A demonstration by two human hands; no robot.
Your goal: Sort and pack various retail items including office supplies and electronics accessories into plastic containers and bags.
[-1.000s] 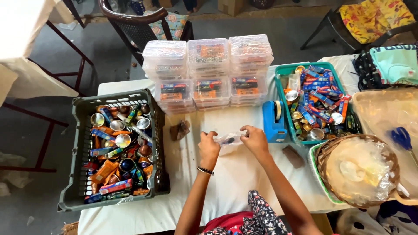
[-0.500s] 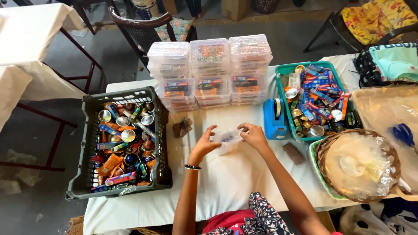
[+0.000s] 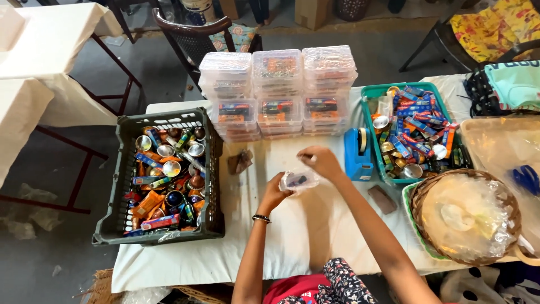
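My left hand (image 3: 274,191) grips a small clear plastic pouch (image 3: 298,180) with a dark item inside, held just above the white tablecloth (image 3: 315,236). My right hand (image 3: 319,161) is at the pouch's upper right edge, fingers pinched together at its top. Both hands are over the middle of the table, in front of the stacked clear lidded boxes (image 3: 278,90). A dark bracelet circles my left wrist.
A dark crate (image 3: 121,186) of small metal cups and colourful packets stands at left. A teal tray (image 3: 371,95) of similar items and a blue tape dispenser (image 3: 357,152) are at right. A wicker basket (image 3: 416,202) with plastic bags sits at front right. A brown scrap (image 3: 241,161) lies nearby.
The pouch has passed into my left hand, which dropped slightly. My right hand has lifted up and to the right, toward the pouch's top. The view shifted a little.
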